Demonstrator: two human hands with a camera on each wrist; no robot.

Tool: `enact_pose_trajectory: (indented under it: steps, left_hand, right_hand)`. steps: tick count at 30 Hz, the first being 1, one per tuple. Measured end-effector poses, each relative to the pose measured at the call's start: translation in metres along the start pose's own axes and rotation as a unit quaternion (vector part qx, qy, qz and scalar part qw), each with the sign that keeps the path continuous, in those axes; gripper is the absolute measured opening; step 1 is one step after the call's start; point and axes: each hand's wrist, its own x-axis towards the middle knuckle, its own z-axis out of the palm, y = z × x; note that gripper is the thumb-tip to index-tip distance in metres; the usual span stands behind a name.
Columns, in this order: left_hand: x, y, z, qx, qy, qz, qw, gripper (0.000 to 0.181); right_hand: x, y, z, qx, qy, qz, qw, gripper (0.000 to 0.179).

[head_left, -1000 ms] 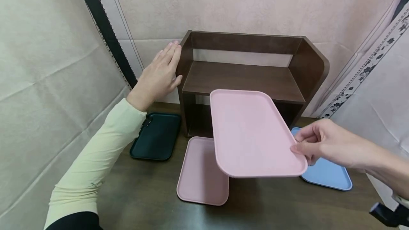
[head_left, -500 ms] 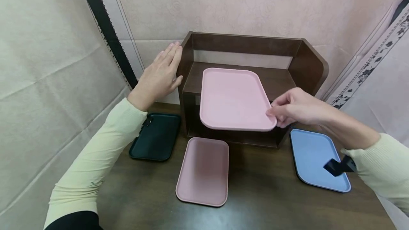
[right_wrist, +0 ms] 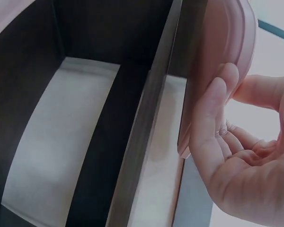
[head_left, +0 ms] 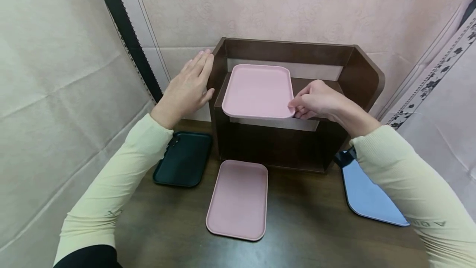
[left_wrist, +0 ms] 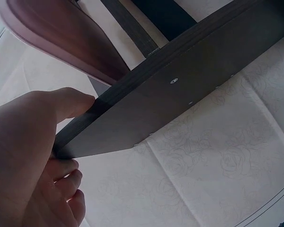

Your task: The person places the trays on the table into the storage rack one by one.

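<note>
My right hand (head_left: 320,100) pinches a light pink tray (head_left: 258,90) at its near right corner, thumb on top and fingers beneath. The tray is held over the upper level of a dark brown two-tier shelf (head_left: 290,47), overlapping its front edge in the head view. In the right wrist view, the fingers (right_wrist: 206,127) lie along the tray's underside. My left hand (head_left: 186,84) rests against the shelf's left side panel, fingers extended and thumb by the front edge. The left wrist view shows the thumb (left_wrist: 75,101) right at the panel (left_wrist: 180,90).
A second, duskier pink tray (head_left: 238,202) lies on the table (head_left: 305,226) before the shelf. To the left is a dark green tray (head_left: 184,158). A blue tray (head_left: 368,193) on the right is partly covered by the right sleeve. Pale cloth (head_left: 297,7) hangs around.
My right hand has carried the light pink tray left and away from me, from over the table to the shelf's upper level. The left hand has stayed at the side panel.
</note>
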Motion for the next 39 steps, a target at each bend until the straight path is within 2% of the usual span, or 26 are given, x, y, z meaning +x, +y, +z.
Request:
enact_pose_trajectory:
  steps: [8, 15, 22, 31, 39]
  left_hand:
    - [0.001, 0.0, 0.0, 0.002, -0.003, -0.001, 1.0, 0.08]
    - [0.001, 0.002, 0.001, 0.0, 0.007, 0.005, 1.0, 0.079]
    - [0.002, 0.002, 0.0, -0.007, -0.007, -0.006, 0.9999, 0.081]
    - [0.0, 0.001, -0.001, -0.005, -0.008, -0.007, 0.9999, 0.081]
    - [0.0, 0.0, 0.0, -0.007, -0.009, -0.005, 0.9999, 0.082]
  right_hand:
    - [0.032, -0.006, 0.009, 0.02, 0.004, 0.01, 0.9998, 0.022]
    - [0.048, -0.011, 0.017, 0.034, 0.001, 0.023, 0.9992, 0.021]
    - [0.055, -0.01, 0.02, 0.03, -0.001, 0.031, 0.9991, 0.022]
    - [0.059, -0.009, 0.024, 0.056, -0.016, 0.044, 0.9973, 0.014]
    - [0.057, -0.008, 0.023, 0.052, -0.01, 0.044, 0.9976, 0.018]
